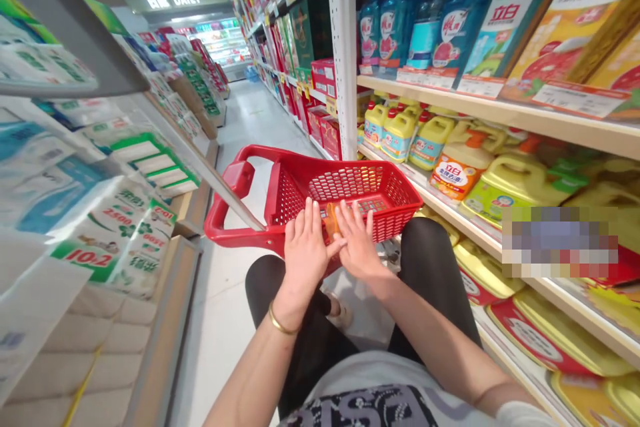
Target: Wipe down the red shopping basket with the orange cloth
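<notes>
Nearest the camera lay your grey printed shirt point(370, 407), below your two bare forearms; the left wrist carried a gold-coloured bangle point(280, 323). Your black-clad knees point(427, 253) were bent to either side of the work, with a pale shoe point(344, 312) partly visible between them. Directly ahead stood a red basket point(405, 217) with perforated walls, its near side facing you, and a metal pole point(225, 193) ran from its left end up toward a grey frame point(100, 43) at upper left. Your left hand point(306, 240) and right hand point(357, 243) were placed side by side over the basket's near side, backs uppermost, fingers extended and somewhat spread, thumbs close together or touching. An orange piece point(331, 219) showed between them, at or just inside that near side; whether either hand had hold of it, or merely covered it, could not be told. The step in hand appeared to be work at this spot, with both hands acting together. Any firm hold there would have called for curling the extended fingers and parting the thumbs, so that neither hand hindered the other. To your right, a shelf point(500, 107) carried blue pump bottles point(390, 33), above yellow jugs point(399, 133) on the tier beneath, well apart from the fingers. To your left, paper packs point(95, 240) were stacked along the aisle floor point(220, 300).
</notes>
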Action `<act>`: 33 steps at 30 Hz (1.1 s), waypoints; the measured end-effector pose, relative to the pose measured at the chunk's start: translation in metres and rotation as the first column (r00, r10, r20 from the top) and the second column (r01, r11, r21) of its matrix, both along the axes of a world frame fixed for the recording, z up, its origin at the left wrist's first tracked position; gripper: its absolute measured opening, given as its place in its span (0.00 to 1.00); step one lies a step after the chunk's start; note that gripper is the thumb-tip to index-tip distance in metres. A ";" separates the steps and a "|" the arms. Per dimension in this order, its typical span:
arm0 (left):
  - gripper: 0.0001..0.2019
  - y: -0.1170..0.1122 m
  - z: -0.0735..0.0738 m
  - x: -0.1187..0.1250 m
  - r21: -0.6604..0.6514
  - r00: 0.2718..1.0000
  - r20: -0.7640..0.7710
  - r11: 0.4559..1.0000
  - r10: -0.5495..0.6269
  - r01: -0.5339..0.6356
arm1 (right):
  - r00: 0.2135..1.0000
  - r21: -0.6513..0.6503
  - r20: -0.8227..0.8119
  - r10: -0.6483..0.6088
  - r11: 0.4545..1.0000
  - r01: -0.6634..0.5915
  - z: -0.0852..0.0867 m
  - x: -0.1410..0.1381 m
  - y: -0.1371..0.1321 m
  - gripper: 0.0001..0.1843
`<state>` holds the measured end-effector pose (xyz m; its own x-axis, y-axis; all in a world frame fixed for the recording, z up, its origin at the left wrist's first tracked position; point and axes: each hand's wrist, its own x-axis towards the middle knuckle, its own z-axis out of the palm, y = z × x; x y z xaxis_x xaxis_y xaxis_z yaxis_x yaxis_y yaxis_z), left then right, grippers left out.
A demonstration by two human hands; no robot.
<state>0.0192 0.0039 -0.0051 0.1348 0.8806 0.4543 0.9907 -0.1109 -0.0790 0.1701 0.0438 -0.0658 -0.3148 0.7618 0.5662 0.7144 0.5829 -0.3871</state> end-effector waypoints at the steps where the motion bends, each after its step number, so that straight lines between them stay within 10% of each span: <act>1: 0.51 0.000 0.000 0.000 0.002 1.000 0.000 1.000 0.004 -0.004 | 1.000 0.030 -0.006 -0.003 1.000 0.003 0.006 0.004 0.006 0.31; 11: 0.47 0.003 -0.001 0.004 -0.006 0.999 0.005 0.999 0.042 -0.042 | 0.995 0.186 0.065 -0.069 0.981 0.056 0.002 -0.023 0.043 0.33; 19: 0.43 0.007 -0.001 0.002 0.014 1.000 -0.018 1.000 0.026 -0.026 | 0.930 0.017 -0.116 -0.348 0.936 0.352 -0.019 0.036 0.075 0.32; 25: 0.35 0.013 -0.002 -0.008 0.064 0.998 0.020 0.996 0.067 -0.068 | 0.993 0.043 0.023 -0.115 0.993 0.114 0.002 0.009 0.072 0.24; 33: 0.33 0.005 -0.004 0.008 0.083 0.999 0.042 0.996 -0.019 0.016 | 0.981 0.062 0.097 -0.166 0.985 0.161 0.010 0.036 0.055 0.26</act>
<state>0.0270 0.0092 -0.0091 0.1288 0.8375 0.5311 0.9913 -0.1232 -0.0461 0.2058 0.0988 -0.0553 -0.2464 0.7772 0.5790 0.8355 0.4731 -0.2794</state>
